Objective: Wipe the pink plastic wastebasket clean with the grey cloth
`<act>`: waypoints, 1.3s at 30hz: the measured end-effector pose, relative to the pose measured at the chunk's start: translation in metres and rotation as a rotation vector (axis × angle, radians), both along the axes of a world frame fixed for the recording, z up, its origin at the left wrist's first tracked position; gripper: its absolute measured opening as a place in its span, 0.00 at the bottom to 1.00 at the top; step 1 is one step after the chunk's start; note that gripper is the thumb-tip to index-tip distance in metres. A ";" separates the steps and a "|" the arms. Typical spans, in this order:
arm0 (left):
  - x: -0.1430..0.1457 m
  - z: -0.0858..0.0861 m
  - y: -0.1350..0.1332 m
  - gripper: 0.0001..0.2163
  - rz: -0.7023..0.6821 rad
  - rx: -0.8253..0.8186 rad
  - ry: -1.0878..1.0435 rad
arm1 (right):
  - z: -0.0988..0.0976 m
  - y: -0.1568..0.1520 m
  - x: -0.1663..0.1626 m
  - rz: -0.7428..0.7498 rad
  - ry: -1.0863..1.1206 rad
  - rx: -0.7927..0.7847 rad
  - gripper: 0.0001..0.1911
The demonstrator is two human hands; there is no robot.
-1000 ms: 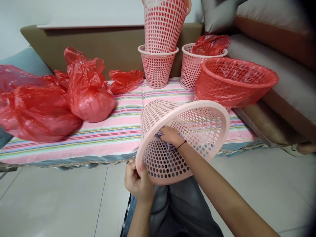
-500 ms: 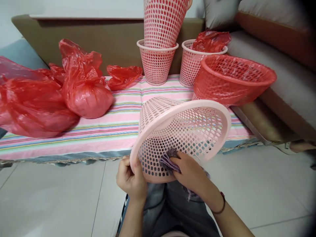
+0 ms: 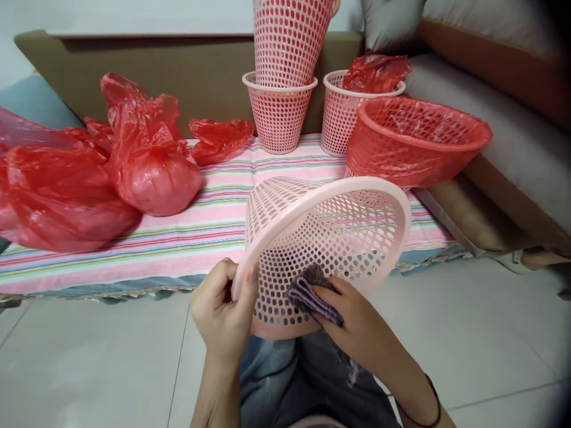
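A pale pink perforated plastic basket (image 3: 330, 238) lies tilted on its side over my lap, its mouth facing me. My left hand (image 3: 223, 318) is closed on the basket's rim at the lower left. My right hand (image 3: 357, 327) is closed on a folded purple-grey cloth (image 3: 312, 294) and presses it against the inside of the basket's lower wall near the rim.
A low striped pink mat (image 3: 214, 226) holds red plastic bags (image 3: 147, 160), a stack of pink baskets (image 3: 281, 113), a basket with a red bag in it (image 3: 343, 113) and a basket lined in red plastic (image 3: 414, 142). A sofa (image 3: 513, 131) is at right, tiled floor (image 3: 89, 368) below.
My right hand drew out from deep inside the basket to its lower rim with the cloth. My left hand shifted its grip a little along the rim.
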State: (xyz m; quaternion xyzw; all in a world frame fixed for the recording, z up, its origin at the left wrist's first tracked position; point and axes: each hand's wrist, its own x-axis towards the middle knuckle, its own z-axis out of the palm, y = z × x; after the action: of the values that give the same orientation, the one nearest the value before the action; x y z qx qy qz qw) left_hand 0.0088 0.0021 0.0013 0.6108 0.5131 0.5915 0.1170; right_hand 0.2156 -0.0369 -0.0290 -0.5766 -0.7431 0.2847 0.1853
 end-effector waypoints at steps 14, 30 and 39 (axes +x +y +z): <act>0.013 0.026 0.004 0.19 -0.137 0.041 0.261 | -0.056 0.053 -0.011 -0.211 -0.593 0.117 0.22; -0.009 0.017 0.023 0.18 -0.074 -0.067 0.052 | -0.042 0.042 -0.053 0.024 0.314 -0.033 0.17; -0.013 0.003 0.019 0.19 -0.080 -0.109 -0.022 | -0.038 0.083 -0.032 0.022 -0.465 0.146 0.16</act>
State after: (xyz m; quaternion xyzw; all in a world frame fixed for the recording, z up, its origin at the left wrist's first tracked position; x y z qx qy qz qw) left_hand -0.0038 0.0214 0.0048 0.6170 0.5186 0.5641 0.1793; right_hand 0.1838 0.0465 -0.0667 -0.6035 -0.7907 0.0918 0.0474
